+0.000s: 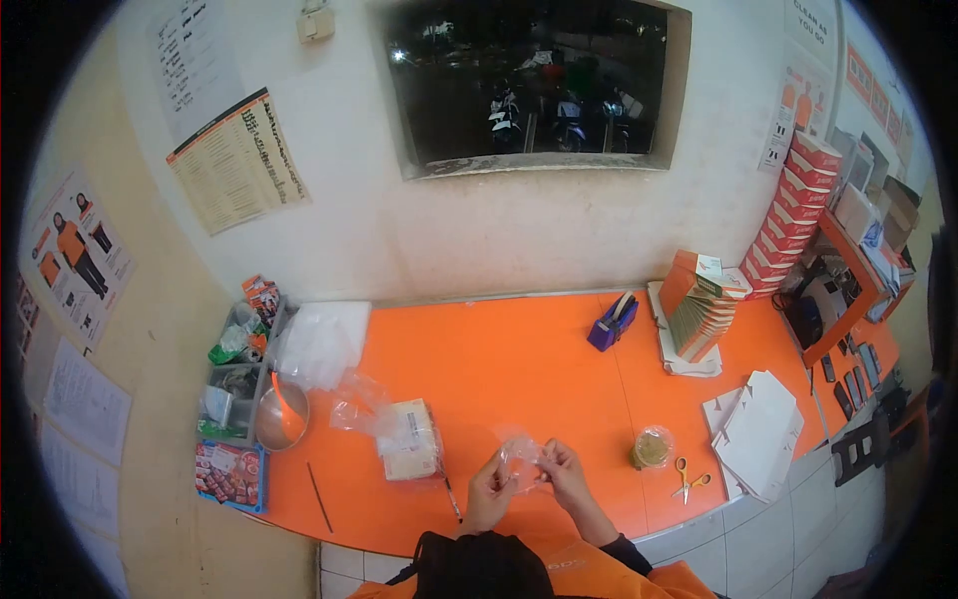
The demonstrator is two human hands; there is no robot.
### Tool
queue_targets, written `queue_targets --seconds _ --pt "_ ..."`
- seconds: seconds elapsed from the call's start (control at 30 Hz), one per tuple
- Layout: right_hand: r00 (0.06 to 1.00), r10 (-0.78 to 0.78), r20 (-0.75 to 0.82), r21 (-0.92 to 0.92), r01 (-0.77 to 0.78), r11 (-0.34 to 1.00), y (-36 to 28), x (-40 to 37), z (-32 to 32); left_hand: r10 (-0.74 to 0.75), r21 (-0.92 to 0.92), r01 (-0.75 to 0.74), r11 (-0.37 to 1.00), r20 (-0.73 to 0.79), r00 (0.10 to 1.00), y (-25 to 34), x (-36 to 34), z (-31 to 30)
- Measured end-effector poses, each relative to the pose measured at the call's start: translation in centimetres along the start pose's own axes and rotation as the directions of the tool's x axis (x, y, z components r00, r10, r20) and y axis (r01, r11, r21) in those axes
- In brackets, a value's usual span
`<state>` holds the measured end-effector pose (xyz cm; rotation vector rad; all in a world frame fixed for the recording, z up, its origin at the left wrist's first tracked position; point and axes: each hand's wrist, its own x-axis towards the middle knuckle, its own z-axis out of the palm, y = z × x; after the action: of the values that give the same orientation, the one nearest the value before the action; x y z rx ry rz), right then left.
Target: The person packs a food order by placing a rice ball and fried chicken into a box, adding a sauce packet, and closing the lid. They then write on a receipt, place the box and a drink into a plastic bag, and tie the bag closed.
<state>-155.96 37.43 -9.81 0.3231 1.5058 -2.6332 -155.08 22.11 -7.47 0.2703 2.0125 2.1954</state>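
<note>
Both hands are held over the front part of the orange table (pixel 479 349). A small clear plastic bag (pixel 519 457) is between them. My left hand (pixel 487 494) pinches the bag's left side, and my right hand (pixel 567 477) grips its right side. Left of my hands lies a pale wrapped packet (pixel 410 454), with a thin pen-like stick (pixel 452 497) beside it. To the right stand a round clear container with greenish-brown contents (pixel 652 448) and yellow-handled scissors (pixel 691 481).
A metal bowl with an orange spoon (pixel 267 424), grey bins (pixel 232 389) and plastic sheets (pixel 321 344) are at left. A purple tape dispenser (pixel 613 321), stacked boxes (pixel 702 314) and white cartons (pixel 758 439) are at right. A dark stick (pixel 319 496) lies front left.
</note>
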Motion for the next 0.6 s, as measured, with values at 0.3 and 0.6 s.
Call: queue_targets --seconds 0.3,0.6 --pt "0.675 -0.686 0.272 -0.881 0.462 0.105 -4.1 -2.0 1.6 0.02 0.023 -0.019 1.0 -0.066 0.998 0.0 1.5 -0.4" --pt "0.96 0.087 0.267 0.242 -0.154 0.958 -1.8 -1.3 2.6 0.453 0.471 -0.574 0.67 0.354 0.818 2.3 1.3 1.3"
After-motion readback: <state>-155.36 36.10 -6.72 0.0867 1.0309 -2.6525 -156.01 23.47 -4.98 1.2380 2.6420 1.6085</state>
